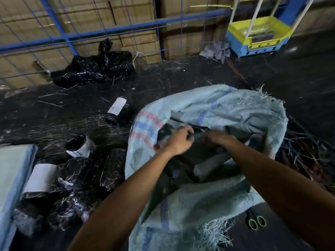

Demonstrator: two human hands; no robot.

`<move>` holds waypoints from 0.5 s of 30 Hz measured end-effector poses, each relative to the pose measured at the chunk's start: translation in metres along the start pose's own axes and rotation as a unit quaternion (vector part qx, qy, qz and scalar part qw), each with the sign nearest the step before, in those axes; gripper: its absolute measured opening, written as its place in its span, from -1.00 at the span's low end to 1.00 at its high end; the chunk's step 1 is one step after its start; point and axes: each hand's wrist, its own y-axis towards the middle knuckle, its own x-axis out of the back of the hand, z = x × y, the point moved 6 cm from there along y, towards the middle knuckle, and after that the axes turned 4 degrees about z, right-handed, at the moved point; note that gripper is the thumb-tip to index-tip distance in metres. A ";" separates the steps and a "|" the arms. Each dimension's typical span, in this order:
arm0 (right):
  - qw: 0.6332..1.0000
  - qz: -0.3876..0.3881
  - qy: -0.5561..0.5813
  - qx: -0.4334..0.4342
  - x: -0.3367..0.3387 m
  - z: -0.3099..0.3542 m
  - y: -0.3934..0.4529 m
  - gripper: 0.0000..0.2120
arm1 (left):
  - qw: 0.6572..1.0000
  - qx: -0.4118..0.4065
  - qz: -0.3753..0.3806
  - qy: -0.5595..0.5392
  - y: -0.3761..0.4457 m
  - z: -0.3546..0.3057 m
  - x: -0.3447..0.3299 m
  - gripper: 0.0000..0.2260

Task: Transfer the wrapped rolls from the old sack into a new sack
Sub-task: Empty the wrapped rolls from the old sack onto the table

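A frayed pale-blue woven sack (226, 109) with red and blue stripes lies open on the dark floor. Both my hands reach into its mouth. My left hand (178, 142) is closed on a dark wrapped item at the sack's left inner edge. My right hand (217, 139) is closed on dark material just beside it, blurred. Several black-wrapped rolls with white labels lie on the floor to the left, such as one labelled roll (118, 110), another (78, 146) and a cluster (59, 180). A folded pale sack (12, 178) lies at the far left edge.
A blue wire-mesh fence (108, 31) with cardboard boxes behind it runs along the back. Crumpled black plastic (96, 67) lies by the fence. A yellow-and-blue stand (257, 35) and a grey rag (215, 49) sit at the back right. Green-handled scissors (256, 221) lie by the sack.
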 end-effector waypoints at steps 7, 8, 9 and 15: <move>0.990 0.011 -0.106 -0.092 -0.010 -0.065 -0.026 -0.55 | 0.913 0.041 0.340 0.221 -0.016 0.029 -0.108 -0.54; 0.986 0.039 -0.119 -0.107 -0.015 -0.076 -0.030 -0.55 | 0.902 0.040 0.351 0.249 -0.014 0.030 -0.112 -0.45; 0.983 0.071 -0.124 -0.115 -0.022 -0.081 -0.035 -0.55 | 0.895 0.041 0.355 0.268 -0.014 0.034 -0.113 -0.36; 0.974 0.109 -0.173 -0.094 -0.041 -0.094 -0.064 -0.53 | 0.915 0.100 0.261 0.291 -0.027 0.071 -0.085 -0.18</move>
